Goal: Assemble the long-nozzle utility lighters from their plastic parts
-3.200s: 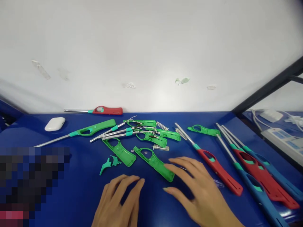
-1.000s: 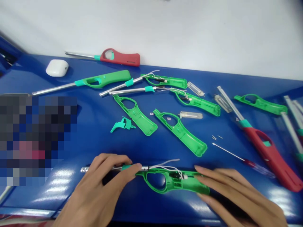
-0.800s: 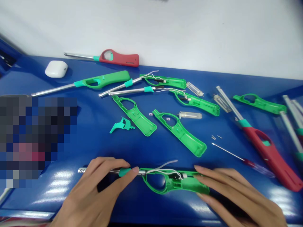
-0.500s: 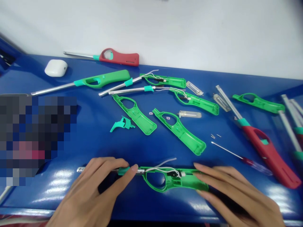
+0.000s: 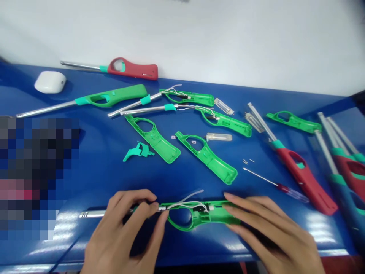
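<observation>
A green lighter half-shell lies open side up near the front of the blue table, with white wires and a black part in it. A metal tube joins its left end. My left hand pinches the tube's collar area just left of the shell's finger loop; its fingers largely hide the teal collar. At the shell's right end, my right hand grips the green body between fingertips and thumb. A clear thin hose and white wires arch over the loop.
Beyond the hands lie green half-shells, a teal trigger, clear fuel tanks and a screwdriver. Red lighters are on the right. A white case sits back left.
The view has shifted, so most things appear further left. My left hand's fingers have closed in around the collar, covering more of it. My right hand keeps its hold.
</observation>
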`<state>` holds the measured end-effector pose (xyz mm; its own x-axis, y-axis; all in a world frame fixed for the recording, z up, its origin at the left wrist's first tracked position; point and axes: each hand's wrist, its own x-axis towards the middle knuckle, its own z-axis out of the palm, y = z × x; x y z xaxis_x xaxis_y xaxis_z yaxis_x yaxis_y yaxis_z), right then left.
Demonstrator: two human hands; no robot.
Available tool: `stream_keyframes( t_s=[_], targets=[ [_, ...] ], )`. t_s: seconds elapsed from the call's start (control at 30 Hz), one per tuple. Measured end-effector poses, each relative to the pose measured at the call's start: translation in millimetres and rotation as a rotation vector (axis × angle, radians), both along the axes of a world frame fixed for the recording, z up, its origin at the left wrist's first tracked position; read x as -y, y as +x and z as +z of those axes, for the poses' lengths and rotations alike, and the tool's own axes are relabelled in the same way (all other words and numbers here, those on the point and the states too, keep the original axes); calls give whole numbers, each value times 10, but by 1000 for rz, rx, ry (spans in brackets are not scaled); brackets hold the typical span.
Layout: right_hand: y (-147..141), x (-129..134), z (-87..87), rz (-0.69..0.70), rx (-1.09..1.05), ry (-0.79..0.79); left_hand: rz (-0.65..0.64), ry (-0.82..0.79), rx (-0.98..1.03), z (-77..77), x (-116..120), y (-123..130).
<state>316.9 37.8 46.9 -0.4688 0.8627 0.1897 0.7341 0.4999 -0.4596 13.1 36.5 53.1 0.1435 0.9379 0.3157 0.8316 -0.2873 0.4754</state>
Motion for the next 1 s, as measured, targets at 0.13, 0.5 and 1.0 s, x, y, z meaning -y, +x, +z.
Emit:
stream_keyframes(
  t_s=[0.13, 0.5, 1.0],
  targets=[
    [8, 0, -2, 10, 4, 6, 15, -22, -49, 19, 5, 84],
    [-10, -9, 28, 26, -29, -7, -37, -55, -84, 47, -37, 89],
    [-582, -307, 273, -12, -51, 65, -121, -61, -42, 11, -54, 24]
  ],
)
